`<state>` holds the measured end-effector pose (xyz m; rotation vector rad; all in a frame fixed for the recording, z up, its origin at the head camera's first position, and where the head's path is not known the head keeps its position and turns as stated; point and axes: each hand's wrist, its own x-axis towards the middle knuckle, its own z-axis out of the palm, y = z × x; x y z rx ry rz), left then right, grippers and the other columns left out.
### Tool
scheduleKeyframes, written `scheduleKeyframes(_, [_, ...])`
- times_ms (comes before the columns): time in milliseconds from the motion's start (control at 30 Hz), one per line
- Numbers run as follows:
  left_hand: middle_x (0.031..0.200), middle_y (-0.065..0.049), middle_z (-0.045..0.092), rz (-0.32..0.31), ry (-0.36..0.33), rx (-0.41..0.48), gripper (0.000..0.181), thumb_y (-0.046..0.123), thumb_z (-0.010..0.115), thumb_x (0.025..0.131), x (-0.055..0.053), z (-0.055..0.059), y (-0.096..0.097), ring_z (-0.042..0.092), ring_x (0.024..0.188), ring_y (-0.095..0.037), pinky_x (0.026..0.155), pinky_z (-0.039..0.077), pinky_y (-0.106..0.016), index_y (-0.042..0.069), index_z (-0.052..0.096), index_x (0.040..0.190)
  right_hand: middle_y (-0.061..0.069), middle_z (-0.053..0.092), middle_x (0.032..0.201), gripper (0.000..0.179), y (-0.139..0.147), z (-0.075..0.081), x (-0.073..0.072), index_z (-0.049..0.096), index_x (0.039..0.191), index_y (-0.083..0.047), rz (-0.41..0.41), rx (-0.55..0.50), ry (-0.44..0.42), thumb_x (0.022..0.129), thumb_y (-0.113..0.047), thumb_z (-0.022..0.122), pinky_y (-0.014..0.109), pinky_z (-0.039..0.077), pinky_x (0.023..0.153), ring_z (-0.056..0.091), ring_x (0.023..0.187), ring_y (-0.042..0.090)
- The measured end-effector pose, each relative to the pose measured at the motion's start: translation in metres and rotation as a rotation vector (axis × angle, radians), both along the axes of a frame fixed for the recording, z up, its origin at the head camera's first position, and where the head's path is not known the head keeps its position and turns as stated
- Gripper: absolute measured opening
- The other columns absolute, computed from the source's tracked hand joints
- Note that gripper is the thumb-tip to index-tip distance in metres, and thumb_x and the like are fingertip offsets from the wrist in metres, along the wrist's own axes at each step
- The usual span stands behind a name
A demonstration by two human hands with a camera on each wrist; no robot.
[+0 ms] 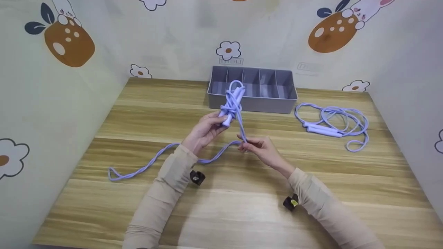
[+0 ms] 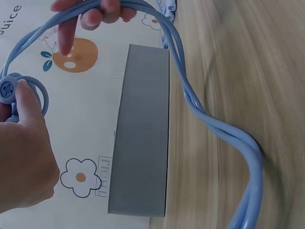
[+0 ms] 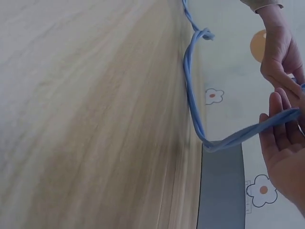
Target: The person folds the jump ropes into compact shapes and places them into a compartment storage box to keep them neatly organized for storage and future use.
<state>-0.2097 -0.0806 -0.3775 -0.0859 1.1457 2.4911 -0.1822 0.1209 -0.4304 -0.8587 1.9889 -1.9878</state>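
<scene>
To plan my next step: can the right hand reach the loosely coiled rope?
Probably yes: only bare table separates the right hand from the coiled rope, though that hand holds the wrapped rope.

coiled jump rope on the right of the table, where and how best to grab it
Probably by its two handles, from above and the near side, with the right hand, the closer one. The handles lie side by side on the table, straight and thicker than the loosely looped cord, so one grip could likely close across both. A loop alone might pull loose.
</scene>
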Motion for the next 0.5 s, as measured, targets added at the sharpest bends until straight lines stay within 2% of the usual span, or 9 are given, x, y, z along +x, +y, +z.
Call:
scheduleKeyframes(167, [0.086,-0.009,0.066,-0.100,0.058,0.026,0.041,-0.012,0.035,0.090,0.008,0.002,0.004,0.066,0.077,-0.017,0.071,0.054,-0.021,-0.014,0.033,0.130,0.035,0.059,0.094,0.027,0.002,-0.001,-0.004,0.054,0.103,0.022,0.066,0.088,0.019,0.083,0.004,0.058,0.027,0.053,0.080,0.065,0.086,0.017])
scheduleKeyframes(300, [0.086,-0.011,0.066,-0.213,0.083,0.023,0.028,-0.014,0.040,0.086,0.016,0.000,0.010,0.065,0.076,-0.017,0.071,0.055,-0.023,-0.006,0.058,0.106,0.032,0.061,0.094,0.019,0.004,0.002,-0.011,0.061,0.095,0.017,0.084,0.217,0.066,0.081,0.005,0.061,0.026,0.053,0.080,0.065,0.086,0.015])
scheduleKeyframes(400, [0.086,-0.010,0.066,-0.314,0.088,-0.006,0.032,-0.015,0.041,0.084,0.021,-0.003,0.013,0.065,0.074,-0.016,0.072,0.055,-0.023,0.004,0.066,0.089,0.030,0.061,0.096,0.025,0.005,0.004,-0.016,0.057,0.100,0.017,0.075,0.272,0.096,0.078,0.006,0.062,0.024,0.051,0.081,0.062,0.085,0.007])
scheduleKeyframes(500, [0.086,-0.008,0.067,-0.418,0.091,-0.052,0.034,-0.015,0.040,0.083,0.024,-0.005,0.013,0.065,0.073,-0.014,0.072,0.054,-0.023,0.006,0.067,0.089,0.030,0.059,0.102,0.034,0.008,0.007,-0.018,0.051,0.107,0.017,0.040,0.318,0.141,0.077,0.007,0.063,0.024,0.047,0.087,0.058,0.091,0.007])
